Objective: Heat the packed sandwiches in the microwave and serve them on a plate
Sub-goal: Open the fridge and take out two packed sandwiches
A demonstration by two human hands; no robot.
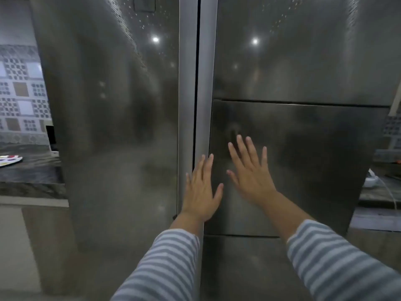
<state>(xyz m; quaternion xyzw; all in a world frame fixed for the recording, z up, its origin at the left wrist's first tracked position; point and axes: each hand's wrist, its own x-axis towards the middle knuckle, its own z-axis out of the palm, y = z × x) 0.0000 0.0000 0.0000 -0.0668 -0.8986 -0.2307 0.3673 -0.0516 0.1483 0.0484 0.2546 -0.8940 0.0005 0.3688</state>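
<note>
A tall steel double-door fridge fills the view, its left door (121, 127) and right door (303, 61) both closed. My left hand (200, 190) lies flat with straight fingers at the inner edge of the right door, by the gap between the doors. My right hand (249, 170) is spread flat against the square panel (314, 166) set into the right door. Neither hand holds anything. A colourful plate (9, 160) sits on the counter at the far left. No sandwiches or microwave are in view.
A dark marbled counter (30, 177) runs along the left under a patterned tile wall (21, 90). Another counter at the right edge carries a white object with a cable (373, 181). Glossy floor spreads below the fridge.
</note>
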